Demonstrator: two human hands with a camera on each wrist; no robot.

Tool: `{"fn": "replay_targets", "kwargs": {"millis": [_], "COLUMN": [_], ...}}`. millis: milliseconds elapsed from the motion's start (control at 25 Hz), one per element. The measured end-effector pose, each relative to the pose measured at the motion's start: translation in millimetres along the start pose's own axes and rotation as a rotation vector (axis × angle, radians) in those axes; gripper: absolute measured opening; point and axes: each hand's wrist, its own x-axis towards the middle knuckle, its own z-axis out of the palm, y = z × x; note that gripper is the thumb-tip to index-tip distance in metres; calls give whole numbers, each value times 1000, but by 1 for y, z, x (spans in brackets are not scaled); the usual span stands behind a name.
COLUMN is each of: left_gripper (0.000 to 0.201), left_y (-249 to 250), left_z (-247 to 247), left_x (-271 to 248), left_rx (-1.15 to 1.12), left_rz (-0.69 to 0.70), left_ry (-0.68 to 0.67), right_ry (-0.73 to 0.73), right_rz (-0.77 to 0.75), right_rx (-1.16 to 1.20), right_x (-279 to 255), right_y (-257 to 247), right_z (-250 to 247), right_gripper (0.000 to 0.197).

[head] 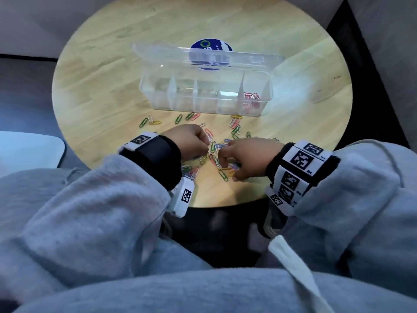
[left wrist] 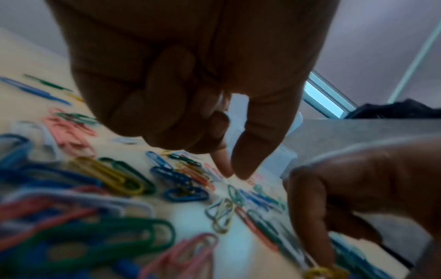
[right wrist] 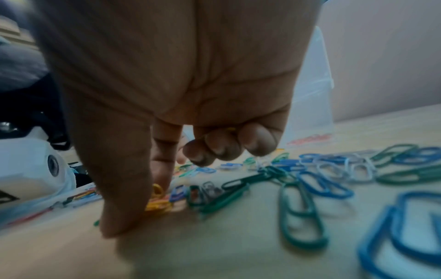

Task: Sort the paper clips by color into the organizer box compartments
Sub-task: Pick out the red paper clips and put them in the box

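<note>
A clear organizer box (head: 158, 102) with its lid open stands mid-table; red clips (head: 251, 97) lie in its right compartment. Loose coloured paper clips (head: 235, 129) are scattered in front of it. My left hand (left wrist: 235, 174) hovers over them, its outer fingers curled tight on a pale sliver that looks like a clip. Its thumb and forefinger tips meet at the tabletop. My right hand (right wrist: 140, 205) pinches a yellow clip (right wrist: 158, 203) against the wood. A bit of yellow also shows inside its curled fingers (right wrist: 223, 143). In the head view the two hands (head: 206, 145) (head: 228, 172) are close together.
The round wooden table (head: 112, 86) ends just behind my wrists. A blue round sticker (head: 211, 48) lies beyond the box lid. A white object (head: 27, 147) sits off the table to the left. Grey sleeves and lap fill the foreground.
</note>
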Motion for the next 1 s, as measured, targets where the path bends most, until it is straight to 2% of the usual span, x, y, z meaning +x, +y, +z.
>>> {"fn": "replay_targets", "kwargs": {"millis": [80,200,360,400,480,600,760,840,920,1000], "left_gripper": [16,20,22,21,19,17,13,7,9,11], "left_y": [-2,-5,-5,-5,-4,-1,5,8,9,9], "left_z": [5,8,8,9,10,12,11,11,12,13], "left_x": [1,1,1,1,1,2,3,3,3,3], "left_rx": [107,156,263,267,271,287,324,349,380,379], "left_rz": [7,-16,8,6,1,-3,-6,-7,1,28], "left_ry": [32,0,15,27,52,63,38,44,64,78], "right_ry": [13,34,51,58,39,18,121,155,170,184], "right_rz": [-11,-34,12,32,85,132,211,234,239,244], "right_rx": [-1,-3,14,40,99,243,669,983,1297,1441], "right_x": [2,5,7,7,5,3,-3,-5,-7,-9], "right_y": [1,1,2,4,7,17,36,40,39,40], "right_z": [2,1,2,2,0,-7,-16,-18,-19,-19], "right_gripper": [32,21,8,7,22,19,19,22,23,24]}}
